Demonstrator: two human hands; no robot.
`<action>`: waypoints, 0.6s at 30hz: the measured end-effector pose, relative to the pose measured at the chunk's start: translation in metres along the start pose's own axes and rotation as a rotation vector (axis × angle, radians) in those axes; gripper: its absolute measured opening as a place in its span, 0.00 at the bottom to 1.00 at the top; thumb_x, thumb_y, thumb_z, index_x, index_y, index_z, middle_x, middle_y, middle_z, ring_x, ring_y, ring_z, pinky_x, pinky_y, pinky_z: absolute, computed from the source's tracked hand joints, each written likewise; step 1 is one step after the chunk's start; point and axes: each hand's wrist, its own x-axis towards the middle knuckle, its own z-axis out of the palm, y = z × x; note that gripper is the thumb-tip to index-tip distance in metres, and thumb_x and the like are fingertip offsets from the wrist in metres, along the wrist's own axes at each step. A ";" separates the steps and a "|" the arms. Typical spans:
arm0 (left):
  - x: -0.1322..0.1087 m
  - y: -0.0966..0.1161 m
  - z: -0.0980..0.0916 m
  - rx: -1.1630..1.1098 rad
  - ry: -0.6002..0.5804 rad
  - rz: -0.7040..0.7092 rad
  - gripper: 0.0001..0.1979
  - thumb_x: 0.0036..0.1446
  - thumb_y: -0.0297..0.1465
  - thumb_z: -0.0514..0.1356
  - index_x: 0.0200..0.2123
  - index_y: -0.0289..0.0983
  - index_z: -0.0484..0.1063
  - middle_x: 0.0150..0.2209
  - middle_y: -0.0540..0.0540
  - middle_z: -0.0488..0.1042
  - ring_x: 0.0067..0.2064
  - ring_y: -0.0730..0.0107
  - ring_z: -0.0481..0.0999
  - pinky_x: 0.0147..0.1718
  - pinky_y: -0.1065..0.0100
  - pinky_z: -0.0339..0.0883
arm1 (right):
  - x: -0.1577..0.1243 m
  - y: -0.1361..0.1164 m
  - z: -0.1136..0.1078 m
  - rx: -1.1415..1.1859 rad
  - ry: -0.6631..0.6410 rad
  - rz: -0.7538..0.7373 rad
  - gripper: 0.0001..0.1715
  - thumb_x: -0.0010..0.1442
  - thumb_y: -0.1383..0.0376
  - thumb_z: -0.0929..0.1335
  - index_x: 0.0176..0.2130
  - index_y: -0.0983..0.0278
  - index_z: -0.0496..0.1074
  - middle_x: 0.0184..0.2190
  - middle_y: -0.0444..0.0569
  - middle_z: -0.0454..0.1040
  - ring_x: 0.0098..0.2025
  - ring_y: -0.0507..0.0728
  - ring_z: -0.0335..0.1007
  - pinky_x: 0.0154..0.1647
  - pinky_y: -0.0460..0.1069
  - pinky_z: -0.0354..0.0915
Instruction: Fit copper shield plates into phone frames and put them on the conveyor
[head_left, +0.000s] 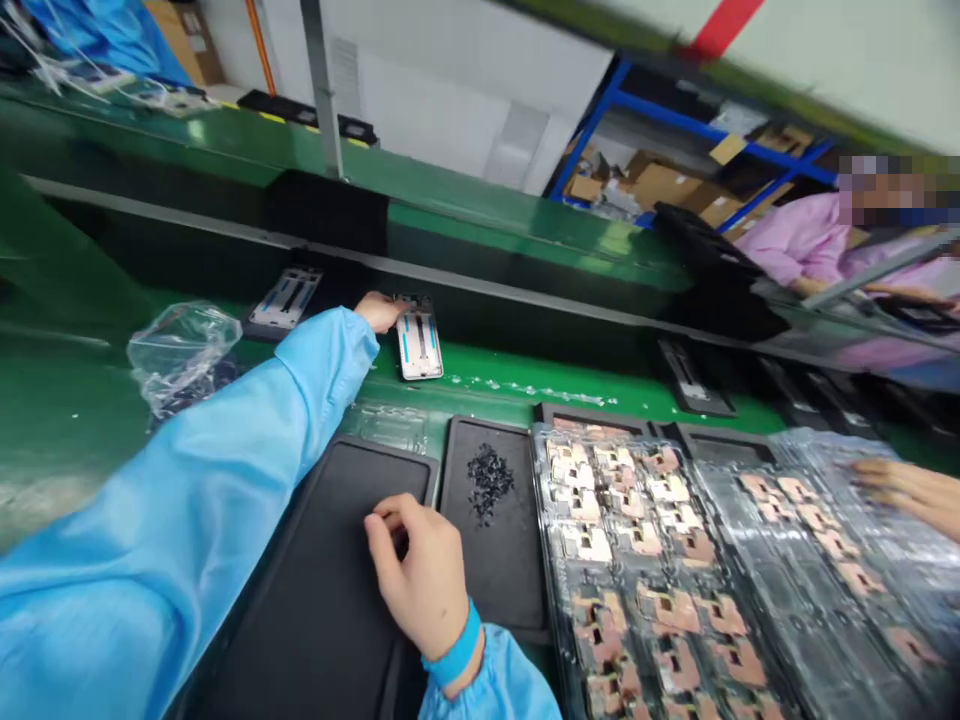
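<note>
My left hand (381, 312) reaches out over the green bench and grips the upper left edge of a phone frame (421, 345), pale inside with blue strips. Another such phone frame (285, 298) lies in a black tray just left of that hand. Nearer to me, my right hand (424, 575), with a blue wrist strap (456, 648), is over the black trays. Its fingers are curled towards the thumb; anything between them is hidden. Beside it, a pile of small black parts (490, 482) rests in a black tray (495, 590).
Clear plastic trays (551, 560) with copper-coloured parts (667, 610) stand at the right. A co-worker's hand (911, 490) reaches over them. A clear plastic bag (184, 345) lies at left. Several black trays with phone frames (694, 380) line the bench behind. A person in pink sits beyond.
</note>
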 end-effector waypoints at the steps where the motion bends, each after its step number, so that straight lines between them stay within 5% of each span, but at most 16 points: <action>1: -0.003 -0.003 -0.004 0.005 -0.010 0.004 0.12 0.68 0.37 0.61 0.45 0.32 0.74 0.42 0.45 0.76 0.38 0.68 0.76 0.37 0.65 0.74 | 0.000 0.001 -0.004 0.020 0.009 0.007 0.07 0.70 0.62 0.66 0.38 0.59 0.73 0.27 0.41 0.75 0.30 0.54 0.74 0.34 0.46 0.61; 3: -0.023 -0.011 -0.018 0.015 -0.049 0.007 0.10 0.67 0.34 0.60 0.40 0.32 0.75 0.37 0.46 0.75 0.34 0.73 0.74 0.32 0.71 0.68 | 0.001 0.004 -0.016 -0.013 0.071 0.036 0.10 0.71 0.61 0.64 0.38 0.59 0.73 0.26 0.41 0.74 0.29 0.54 0.73 0.33 0.47 0.60; 6: -0.085 -0.028 -0.045 0.027 -0.206 -0.014 0.13 0.62 0.37 0.60 0.30 0.34 0.75 0.27 0.50 0.72 0.26 0.76 0.68 0.25 0.74 0.59 | 0.002 0.014 -0.032 -0.193 0.164 0.147 0.11 0.73 0.61 0.63 0.38 0.59 0.71 0.25 0.42 0.75 0.26 0.55 0.72 0.29 0.48 0.55; 11: -0.195 -0.074 -0.052 0.160 -0.431 -0.045 0.21 0.56 0.47 0.62 0.21 0.38 0.68 0.19 0.53 0.62 0.20 0.75 0.59 0.20 0.72 0.51 | 0.001 0.022 -0.034 -0.524 -0.001 0.286 0.10 0.71 0.60 0.68 0.35 0.60 0.69 0.26 0.45 0.77 0.26 0.59 0.74 0.25 0.49 0.45; 14: -0.219 -0.093 -0.038 0.291 -0.417 -0.002 0.23 0.62 0.45 0.59 0.20 0.38 0.61 0.18 0.55 0.58 0.21 0.75 0.59 0.20 0.72 0.50 | 0.003 0.015 -0.027 -0.655 -0.065 0.311 0.11 0.70 0.58 0.70 0.37 0.61 0.71 0.30 0.48 0.79 0.32 0.61 0.77 0.26 0.49 0.49; 18: -0.222 -0.095 -0.031 0.571 -0.320 0.064 0.18 0.68 0.40 0.59 0.28 0.35 0.68 0.25 0.53 0.67 0.27 0.73 0.69 0.29 0.70 0.65 | 0.007 -0.004 -0.022 -0.799 -0.113 0.358 0.10 0.70 0.59 0.69 0.37 0.62 0.72 0.32 0.52 0.80 0.35 0.62 0.79 0.27 0.49 0.53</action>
